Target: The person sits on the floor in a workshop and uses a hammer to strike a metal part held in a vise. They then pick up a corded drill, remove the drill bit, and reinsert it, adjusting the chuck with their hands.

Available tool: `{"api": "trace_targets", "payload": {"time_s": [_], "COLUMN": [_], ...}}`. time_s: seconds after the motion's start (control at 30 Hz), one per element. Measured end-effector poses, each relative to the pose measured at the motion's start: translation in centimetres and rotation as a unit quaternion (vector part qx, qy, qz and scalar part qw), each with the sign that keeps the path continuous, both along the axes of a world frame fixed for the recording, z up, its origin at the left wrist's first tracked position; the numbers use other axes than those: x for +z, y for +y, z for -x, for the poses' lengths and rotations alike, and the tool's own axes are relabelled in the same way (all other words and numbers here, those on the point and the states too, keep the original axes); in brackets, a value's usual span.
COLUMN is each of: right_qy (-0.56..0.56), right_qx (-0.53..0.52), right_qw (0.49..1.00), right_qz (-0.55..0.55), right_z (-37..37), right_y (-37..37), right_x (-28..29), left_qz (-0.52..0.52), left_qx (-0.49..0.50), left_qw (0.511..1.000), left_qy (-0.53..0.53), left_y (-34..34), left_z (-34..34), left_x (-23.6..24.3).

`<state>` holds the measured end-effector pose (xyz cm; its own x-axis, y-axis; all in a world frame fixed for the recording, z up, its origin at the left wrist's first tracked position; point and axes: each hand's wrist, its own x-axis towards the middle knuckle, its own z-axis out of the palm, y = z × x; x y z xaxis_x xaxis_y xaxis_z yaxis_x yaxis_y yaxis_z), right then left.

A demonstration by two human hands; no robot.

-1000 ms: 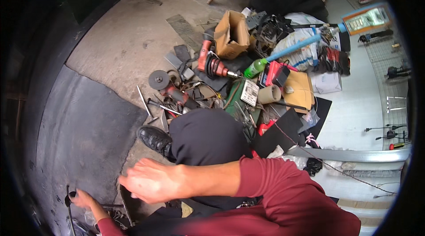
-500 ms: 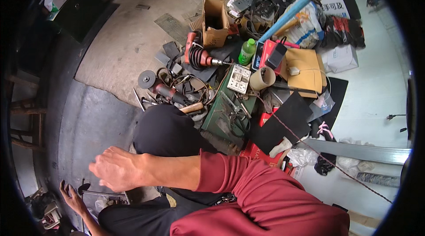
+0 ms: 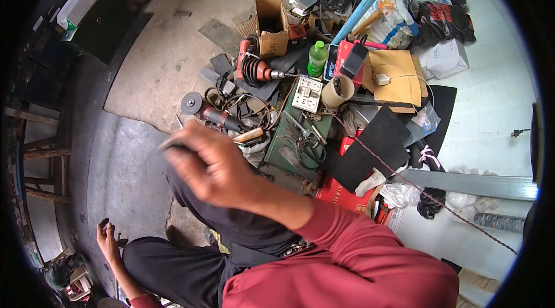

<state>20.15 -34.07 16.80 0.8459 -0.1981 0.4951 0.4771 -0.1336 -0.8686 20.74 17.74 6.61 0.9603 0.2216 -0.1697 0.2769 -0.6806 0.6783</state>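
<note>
My right hand (image 3: 208,166) is raised over my dark-clad leg (image 3: 191,253), blurred by motion, its thumb and forefinger closed on a small dark thing I cannot make out. Low at the left, my left hand (image 3: 108,241) has loosely bent, parted fingers near the dark mat (image 3: 127,175), with nothing clearly held. Just beyond my right hand, an angle grinder (image 3: 214,116) lies among metal scraps. A green case (image 3: 283,149) bearing loose tools and cables is farther right, below a white power socket (image 3: 307,95). My right arm hides part of my leg.
A red drill (image 3: 254,65), cardboard box (image 3: 272,25), green bottle (image 3: 317,59), pale cup (image 3: 338,91) and yellow envelope (image 3: 393,80) crowd the floor. Black sheets (image 3: 370,149) and a metal channel (image 3: 462,184) lie right, crossed by a cord. Wooden frames (image 3: 43,154) stand left.
My right hand has moved up and to the right, now with a dark thing between its fingers. My left hand is slightly higher and further right, its fingers more bent. The view has shifted.
</note>
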Motion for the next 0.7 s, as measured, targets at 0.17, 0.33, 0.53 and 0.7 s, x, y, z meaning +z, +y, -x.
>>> {"api": "trace_targets", "payload": {"time_s": [0.17,0.33,0.53,0.7], "right_qy": [0.155,0.364,0.362,0.306], "right_qx": [-0.123,-0.114,-0.11,-0.138], "right_qw": [0.974,0.878,0.849,0.808], "right_qz": [0.11,0.289,0.369,0.485], "right_z": [4.7,9.5,4.5,-4.6], "right_y": [-7.8,-12.2,-15.8,-18.8], "right_x": [-6.3,-12.2,-15.5,-18.1], "left_qz": [-0.04,-0.049,-0.029,-0.056], "left_qx": [-0.028,-0.009,0.049,0.041], "left_qw": [0.999,0.998,0.998,0.996], "left_qy": [0.021,-0.032,-0.021,-0.057], "left_y": [-2.1,-1.8,-0.6,-0.6], "left_z": [0.9,2.5,4.4,5.6], "left_x": [-0.7,0.2,0.5,0.9]}}
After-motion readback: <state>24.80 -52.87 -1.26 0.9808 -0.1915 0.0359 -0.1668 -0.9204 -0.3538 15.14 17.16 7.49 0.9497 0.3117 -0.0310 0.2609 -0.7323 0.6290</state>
